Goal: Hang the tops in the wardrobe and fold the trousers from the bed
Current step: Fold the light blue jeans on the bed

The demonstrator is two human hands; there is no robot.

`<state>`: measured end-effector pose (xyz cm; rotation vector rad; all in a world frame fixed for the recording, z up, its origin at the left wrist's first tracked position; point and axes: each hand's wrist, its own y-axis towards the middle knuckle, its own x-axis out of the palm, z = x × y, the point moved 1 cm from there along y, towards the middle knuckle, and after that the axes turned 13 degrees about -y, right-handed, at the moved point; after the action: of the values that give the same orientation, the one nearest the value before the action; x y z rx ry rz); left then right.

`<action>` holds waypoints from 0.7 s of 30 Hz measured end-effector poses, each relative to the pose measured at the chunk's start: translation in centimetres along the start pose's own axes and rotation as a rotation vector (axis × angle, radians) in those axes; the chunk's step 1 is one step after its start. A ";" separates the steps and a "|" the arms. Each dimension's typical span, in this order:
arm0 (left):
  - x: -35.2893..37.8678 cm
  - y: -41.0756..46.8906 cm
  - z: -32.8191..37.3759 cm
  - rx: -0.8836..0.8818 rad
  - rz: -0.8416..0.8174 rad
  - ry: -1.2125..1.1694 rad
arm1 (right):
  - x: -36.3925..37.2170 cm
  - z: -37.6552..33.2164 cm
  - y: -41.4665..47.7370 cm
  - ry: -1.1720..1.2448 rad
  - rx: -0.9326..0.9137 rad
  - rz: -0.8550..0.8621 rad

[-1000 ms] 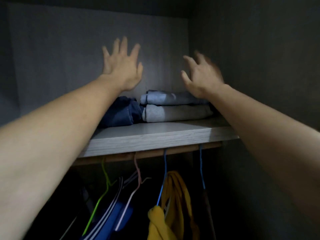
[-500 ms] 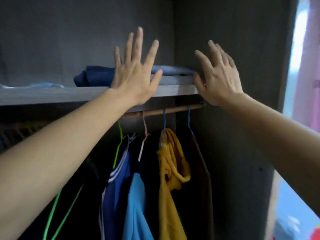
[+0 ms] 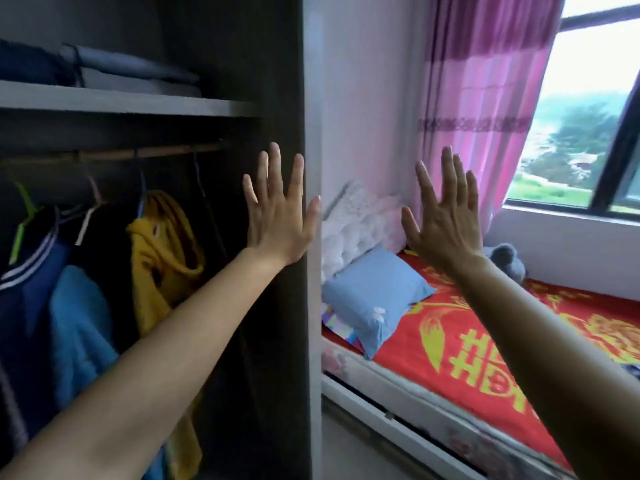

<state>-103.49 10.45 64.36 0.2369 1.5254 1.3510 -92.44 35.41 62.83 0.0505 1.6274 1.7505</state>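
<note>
tops hung in wardrobe | trousers folded on shelf | bed seemingly cleared | left hand, right hand spread, empty

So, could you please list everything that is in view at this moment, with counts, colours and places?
Wardrobe: one, dark grey, left.
Shelf: one, grey, upper wardrobe.
Folded clothes: small stack, blue and grey, on the shelf.
Rail: one, wooden, under the shelf.
Yellow top: one, hanging from the rail.
Blue tops: at least two, navy and light blue, hanging left of the yellow one.
Bed: one, red and yellow cover, right.
Pillow: one, light blue, bed head.
Curtain: one, pink, beside the window.
Window: one, dark frame, far right.
Left hand: empty, fingers spread.
Right hand: empty, fingers spread.
</note>
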 end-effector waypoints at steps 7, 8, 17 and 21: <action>12.7 -0.6 21.3 0.101 -0.063 -0.207 | -1.7 23.7 -10.6 -0.238 0.089 -0.147; 14.4 -0.7 24.6 0.123 -0.076 -0.242 | -2.1 26.7 -12.0 -0.263 0.118 -0.164; 28.0 -2.3 45.3 0.402 -0.271 -0.395 | -3.1 45.9 -23.0 -0.409 0.338 -0.307; 35.7 -3.0 49.2 0.470 -0.393 -0.399 | -0.7 51.3 -26.5 -0.424 0.402 -0.392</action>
<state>-80.00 64.98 50.81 0.4446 1.4316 0.5823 -54.15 76.63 50.03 0.2556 1.5201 1.0192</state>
